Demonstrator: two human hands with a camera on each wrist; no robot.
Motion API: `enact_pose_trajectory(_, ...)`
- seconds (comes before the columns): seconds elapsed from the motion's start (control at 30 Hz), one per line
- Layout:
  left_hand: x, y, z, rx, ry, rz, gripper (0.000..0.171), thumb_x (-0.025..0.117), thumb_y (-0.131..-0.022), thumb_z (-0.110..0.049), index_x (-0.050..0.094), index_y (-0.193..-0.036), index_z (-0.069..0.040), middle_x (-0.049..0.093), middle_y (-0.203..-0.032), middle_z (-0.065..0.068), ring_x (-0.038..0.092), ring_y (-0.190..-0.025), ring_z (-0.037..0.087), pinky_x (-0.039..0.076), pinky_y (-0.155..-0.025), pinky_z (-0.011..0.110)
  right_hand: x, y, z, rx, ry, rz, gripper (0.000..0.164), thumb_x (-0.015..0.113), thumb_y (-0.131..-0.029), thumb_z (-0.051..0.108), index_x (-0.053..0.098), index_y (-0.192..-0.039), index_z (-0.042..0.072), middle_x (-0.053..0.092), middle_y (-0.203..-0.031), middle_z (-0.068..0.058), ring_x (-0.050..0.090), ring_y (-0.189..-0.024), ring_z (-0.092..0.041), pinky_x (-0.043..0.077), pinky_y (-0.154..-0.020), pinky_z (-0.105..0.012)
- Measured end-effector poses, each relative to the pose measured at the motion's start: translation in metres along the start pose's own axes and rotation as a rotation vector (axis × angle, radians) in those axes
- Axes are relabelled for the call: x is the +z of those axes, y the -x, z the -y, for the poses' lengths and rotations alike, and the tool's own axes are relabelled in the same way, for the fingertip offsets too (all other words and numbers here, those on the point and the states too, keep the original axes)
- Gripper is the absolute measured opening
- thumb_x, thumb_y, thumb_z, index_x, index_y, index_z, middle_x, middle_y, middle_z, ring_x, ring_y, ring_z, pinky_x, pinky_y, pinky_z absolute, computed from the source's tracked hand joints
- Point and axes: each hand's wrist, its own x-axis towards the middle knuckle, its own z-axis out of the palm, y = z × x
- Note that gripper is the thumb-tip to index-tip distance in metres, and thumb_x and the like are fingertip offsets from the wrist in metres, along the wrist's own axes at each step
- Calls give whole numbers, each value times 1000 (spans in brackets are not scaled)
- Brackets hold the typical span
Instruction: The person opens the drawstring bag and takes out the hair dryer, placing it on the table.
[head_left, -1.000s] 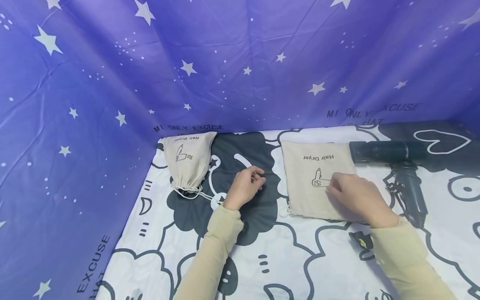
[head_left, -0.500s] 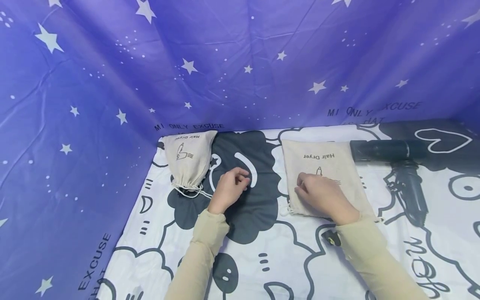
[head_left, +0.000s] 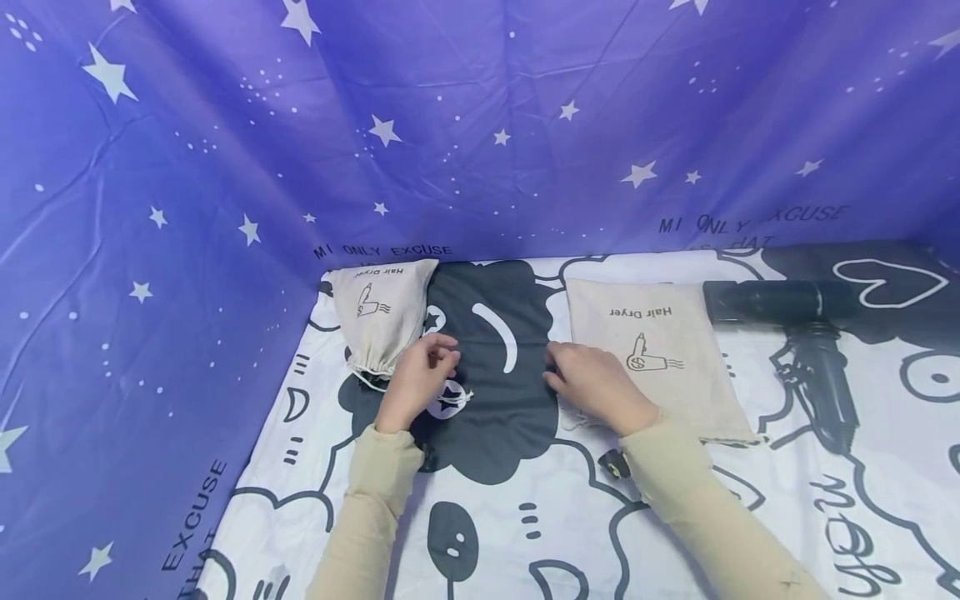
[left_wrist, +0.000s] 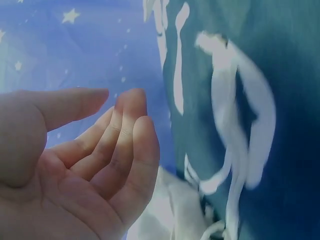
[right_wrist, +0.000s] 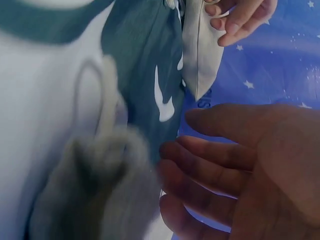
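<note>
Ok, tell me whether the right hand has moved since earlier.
Yes, the right hand has moved left, from the right side of the flat bag to its left edge.

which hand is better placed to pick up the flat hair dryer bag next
Probably the right hand: it looks empty and, in the head view, is at the left edge of the flat bag. The left hand, also seemingly empty, is farther off, by the gathered bag.
</note>
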Motion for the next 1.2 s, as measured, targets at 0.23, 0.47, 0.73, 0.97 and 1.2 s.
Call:
enact_pose_trajectory(0.23,-26,5,8,-19,-5,-55,20,63,-95,-9,67,-111,2,71,-83,12,68,-74,31,46,-65,23,10,-17,22,-54,28,6,21,71,-87,17,53,-77,12,55,-70,-1,55,-63,-23,46,-57,-42)
enact_pose_trajectory(0.47,-50,9,21,-52,-4,-124,21,62,-95,-8,68,-112,2,73,-89,16,70,-76,30,49,-69,23,21,-29,44,-106,23,-5,14,71,-89,20,63,-89,10,69,-85,-5,67,-76,-28,53,-65,-46)
enact_pose_trajectory(0.73,-73,9,31,-87,-25,-198,23,62,-96,-14,68,-114,-1,74,-94,17,72,-79,27,47,-68,16,32,-42,64,-145,1,2,18,71,-92,25,64,-96,9,68,-91,-4,68,-79,-26,54,-67,-45)
enact_pose_trajectory(0.97,-88,9,42,-116,8,-262,23,61,-94,-8,68,-113,1,73,-89,21,66,-66,5,45,-63,12,42,-53,81,-193,-23,-9,19,71,-92,27,64,-95,9,68,-91,-2,67,-79,-24,54,-68,-43)
enact_pose_trajectory(1.2,-95,10,58,-178,31,-367,23,60,-93,-8,67,-112,3,72,-94,21,58,-65,-5,44,-61,10,56,-63,101,-214,-68,11,20,68,-94,28,61,-89,10,63,-85,-2,66,-77,-24,52,-64,-42)
